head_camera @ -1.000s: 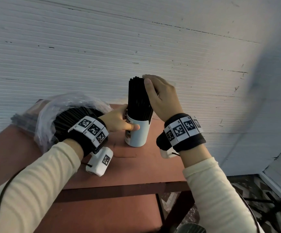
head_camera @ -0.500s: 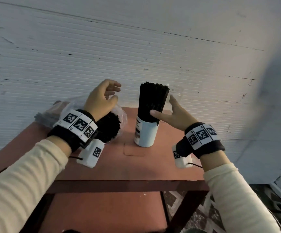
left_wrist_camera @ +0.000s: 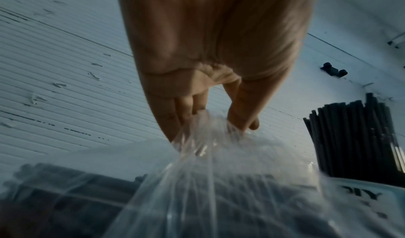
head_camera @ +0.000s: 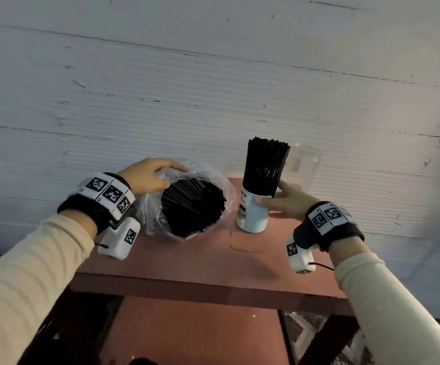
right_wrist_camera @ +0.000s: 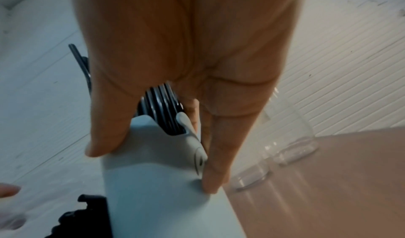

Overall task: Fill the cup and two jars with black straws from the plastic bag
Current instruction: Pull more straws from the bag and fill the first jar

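A white cup (head_camera: 251, 214) packed with upright black straws (head_camera: 265, 167) stands mid-table. My right hand (head_camera: 269, 193) grips its upper wall, thumb in front and fingers behind; the right wrist view shows the thumb and fingers of this hand (right_wrist_camera: 155, 169) on the cup (right_wrist_camera: 153, 198). To the left lies a clear plastic bag (head_camera: 213, 185), mouth open, full of black straws (head_camera: 192, 206). My left hand (head_camera: 174, 176) pinches the bag's top rim, the left hand (left_wrist_camera: 217, 120) bunching the plastic bag (left_wrist_camera: 219, 163). A clear jar (head_camera: 303, 167) stands behind the cup.
The red-brown table (head_camera: 187, 262) stands against a white ribbed wall (head_camera: 213, 88). Clear jars (right_wrist_camera: 293, 148) sit on the table's far right beside the cup. A lower shelf and patterned floor show below the front edge.
My left hand left the cup, swung left and took hold of the bag's rim. My right hand dropped from the straw tops to the cup's side and closed on it.
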{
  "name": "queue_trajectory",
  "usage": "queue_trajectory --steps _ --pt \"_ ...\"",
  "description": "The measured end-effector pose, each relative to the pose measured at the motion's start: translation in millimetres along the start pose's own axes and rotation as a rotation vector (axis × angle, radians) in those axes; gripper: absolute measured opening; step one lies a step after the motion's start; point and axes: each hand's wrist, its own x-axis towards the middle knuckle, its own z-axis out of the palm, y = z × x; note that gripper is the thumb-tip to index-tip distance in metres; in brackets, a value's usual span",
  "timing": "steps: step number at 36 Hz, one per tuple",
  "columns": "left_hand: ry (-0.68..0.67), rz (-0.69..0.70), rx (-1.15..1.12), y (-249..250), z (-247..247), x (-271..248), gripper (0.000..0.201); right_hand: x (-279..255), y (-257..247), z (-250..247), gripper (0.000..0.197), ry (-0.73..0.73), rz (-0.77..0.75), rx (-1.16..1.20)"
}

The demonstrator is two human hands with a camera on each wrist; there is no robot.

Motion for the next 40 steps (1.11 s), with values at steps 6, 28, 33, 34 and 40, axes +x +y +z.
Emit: queue_trajectory --steps 6,28,33,34,40 --pt "0.224 -0.05 0.008 -3.0 6.7 13.3 0.049 28.2 -12.3 16.0 0.078 0.062 0.016 0.05" --pt "0.278 -0.076 -0.048 -18.8 8.8 39.8 0.053 79.6 -37.0 39.7 0.073 0.313 -0.011 -0.103" --pt "0.273 -0.058 -0.055 -19.6 10.4 45.1 0.051 60.7 -28.5 22.8 0.074 0.487 -0.014 -0.215" --pt "0.27 -0.055 -0.053 -18.1 11.1 46.4 0.051 57.9 -27.8 20.1 0.077 0.535 -0.008 -0.226" --pt "0.272 -0.049 -0.023 -4.9 15.7 52.8 0.05 57.0 -30.9 14.0 0.097 0.657 0.096 -0.113"
